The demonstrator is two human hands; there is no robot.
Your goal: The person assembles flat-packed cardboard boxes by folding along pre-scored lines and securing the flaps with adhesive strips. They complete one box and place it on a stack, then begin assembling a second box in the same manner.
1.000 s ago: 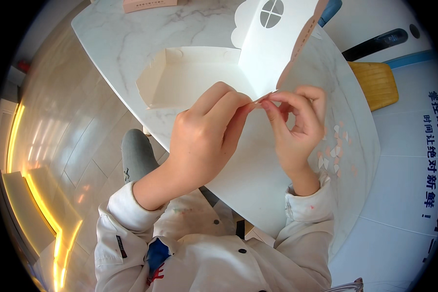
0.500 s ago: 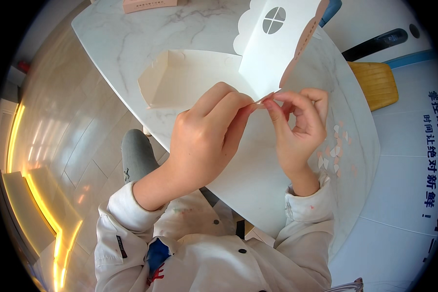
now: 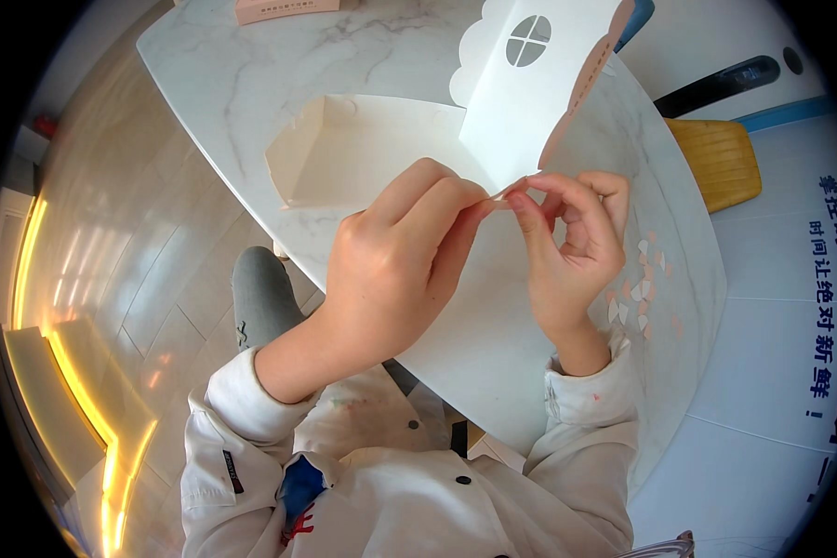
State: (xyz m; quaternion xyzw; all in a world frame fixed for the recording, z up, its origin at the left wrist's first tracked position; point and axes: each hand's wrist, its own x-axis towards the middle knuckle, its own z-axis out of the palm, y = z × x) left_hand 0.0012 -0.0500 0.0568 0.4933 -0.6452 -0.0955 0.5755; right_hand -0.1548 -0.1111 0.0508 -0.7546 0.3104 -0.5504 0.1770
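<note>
A paper box (image 3: pixel 395 139), white inside and pink outside, lies opened on the table. Its scalloped lid (image 3: pixel 507 102) stands raised at the right, with a round cross-barred window cut in it. My left hand (image 3: pixel 395 246) pinches the box's near corner, where the tray part meets the lid. Right beside it my right hand (image 3: pixel 577 246) grips the same corner between thumb and forefinger, its other fingers curled. The fingertips of both hands almost touch, and they partly hide the folded edge between them.
Small pink and white paper scraps (image 3: pixel 640 288) lie on the marble-patterned table (image 3: pixel 465 344) right of my right hand. A pink box (image 3: pixel 284 9) sits at the far edge. A yellow chair back (image 3: pixel 716 163) stands beyond the table's right edge.
The box with its lid has shifted very slightly to the right. Both hands keep their pinch at the same corner.
</note>
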